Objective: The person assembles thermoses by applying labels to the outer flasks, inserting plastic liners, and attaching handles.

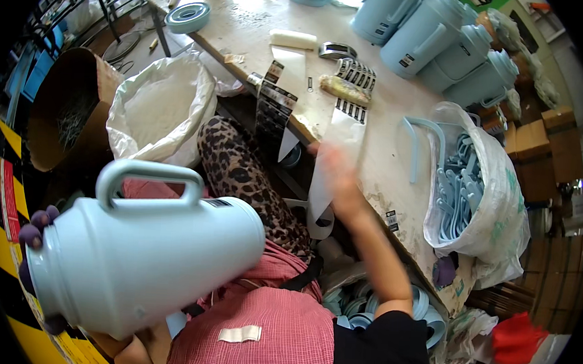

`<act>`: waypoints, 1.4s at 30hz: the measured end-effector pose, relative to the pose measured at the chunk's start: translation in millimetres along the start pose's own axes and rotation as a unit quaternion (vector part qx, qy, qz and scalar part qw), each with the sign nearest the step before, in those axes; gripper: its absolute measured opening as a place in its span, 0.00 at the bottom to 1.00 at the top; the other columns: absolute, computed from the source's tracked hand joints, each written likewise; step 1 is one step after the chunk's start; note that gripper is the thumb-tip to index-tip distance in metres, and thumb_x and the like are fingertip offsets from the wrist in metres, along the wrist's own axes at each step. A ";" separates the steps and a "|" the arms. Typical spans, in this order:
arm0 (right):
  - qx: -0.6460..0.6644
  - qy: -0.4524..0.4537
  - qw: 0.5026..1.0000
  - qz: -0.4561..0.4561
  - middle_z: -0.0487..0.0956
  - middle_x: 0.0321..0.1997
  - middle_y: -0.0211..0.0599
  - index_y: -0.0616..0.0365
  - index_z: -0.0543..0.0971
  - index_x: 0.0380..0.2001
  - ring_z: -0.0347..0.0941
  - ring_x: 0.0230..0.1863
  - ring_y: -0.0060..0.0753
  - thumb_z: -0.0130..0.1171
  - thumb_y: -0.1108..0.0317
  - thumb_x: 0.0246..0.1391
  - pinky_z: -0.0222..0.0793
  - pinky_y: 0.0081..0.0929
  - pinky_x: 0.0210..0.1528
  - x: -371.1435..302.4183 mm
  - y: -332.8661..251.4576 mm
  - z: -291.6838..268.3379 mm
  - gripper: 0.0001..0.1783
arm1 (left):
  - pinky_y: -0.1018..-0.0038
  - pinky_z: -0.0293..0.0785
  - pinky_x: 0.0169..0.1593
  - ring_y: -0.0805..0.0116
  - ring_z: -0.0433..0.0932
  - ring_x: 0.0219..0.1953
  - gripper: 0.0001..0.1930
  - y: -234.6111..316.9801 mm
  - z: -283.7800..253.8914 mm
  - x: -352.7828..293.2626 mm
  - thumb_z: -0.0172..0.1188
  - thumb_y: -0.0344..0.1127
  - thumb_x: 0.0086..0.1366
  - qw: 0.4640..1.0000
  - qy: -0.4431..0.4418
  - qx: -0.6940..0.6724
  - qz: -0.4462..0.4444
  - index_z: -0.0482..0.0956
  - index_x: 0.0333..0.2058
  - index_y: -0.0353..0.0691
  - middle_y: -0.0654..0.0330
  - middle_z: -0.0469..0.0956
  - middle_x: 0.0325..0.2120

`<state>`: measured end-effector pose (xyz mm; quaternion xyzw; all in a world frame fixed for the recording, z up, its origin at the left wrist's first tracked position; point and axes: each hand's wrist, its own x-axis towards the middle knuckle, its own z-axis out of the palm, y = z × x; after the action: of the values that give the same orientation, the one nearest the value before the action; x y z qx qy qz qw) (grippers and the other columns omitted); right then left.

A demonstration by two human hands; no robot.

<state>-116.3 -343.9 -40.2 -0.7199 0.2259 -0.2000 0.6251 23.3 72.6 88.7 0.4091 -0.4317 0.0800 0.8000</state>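
A light-blue jug (153, 253) with a loop handle lies tilted on its side above my lap at the left. My left hand (33, 236), in a dark purple glove, is wrapped round its narrower end; the palm is hidden behind the jug. A small dark label shows near the wider end. My bare right hand (337, 175) is at the table's near edge, beside a strip of labels on white backing (337, 145). Motion smears its fingers, and whether they hold anything is unclear. A second label strip (276, 104) hangs over the edge to its left.
Several light-blue jugs (424, 36) stand at the back right of the table (248, 19). A white bag of blue handles (481, 187) sits at the right. To my left are a white-lined container (159, 107) and a cardboard drum (69, 108). A blue ring-shaped part (187, 17) rests at the table's far-left corner.
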 end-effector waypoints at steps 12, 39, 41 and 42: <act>-0.667 0.250 0.692 0.115 0.79 0.59 0.49 0.52 0.75 0.62 0.74 0.61 0.56 0.54 0.61 0.66 0.69 0.46 0.63 45.9 -2.0 -311.9 0.23 | 0.45 0.63 0.66 0.38 0.71 0.61 0.34 -9.1 27.7 -17.4 0.65 0.60 0.57 0.923 -0.018 0.381 -0.060 0.74 0.53 0.38 0.37 0.73 0.55; 0.447 -0.116 0.885 -0.054 0.63 0.21 0.23 0.55 0.50 0.76 0.53 0.12 0.11 0.47 0.72 0.70 0.49 0.15 0.13 -29.4 -100.8 154.9 0.35 | 0.41 0.40 0.76 0.43 0.76 0.57 0.41 1.3 66.0 -58.1 0.72 0.72 0.48 0.828 -0.117 0.545 -0.071 0.66 0.50 0.53 0.50 0.76 0.49; 0.384 -0.111 0.916 -0.028 0.62 0.24 0.24 0.62 0.58 0.73 0.53 0.14 0.11 0.48 0.72 0.70 0.49 0.14 0.15 -26.5 -100.2 158.9 0.31 | 0.41 0.43 0.75 0.42 0.73 0.60 0.45 -7.5 67.7 -66.9 0.57 0.82 0.53 0.860 -0.086 0.502 -0.030 0.65 0.54 0.50 0.46 0.75 0.51; 0.367 -0.136 0.920 -0.006 0.61 0.24 0.23 0.62 0.59 0.73 0.53 0.14 0.11 0.47 0.72 0.70 0.50 0.14 0.15 -23.7 -95.2 156.1 0.30 | 0.40 0.46 0.74 0.42 0.66 0.66 0.50 -10.8 71.2 -70.4 0.47 0.84 0.57 0.880 -0.073 0.470 0.002 0.63 0.63 0.48 0.41 0.70 0.58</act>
<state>-39.5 -192.8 32.4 -0.4613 0.0446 -0.1729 0.8691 -59.4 30.0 50.0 0.7404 -0.4017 0.2449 0.4800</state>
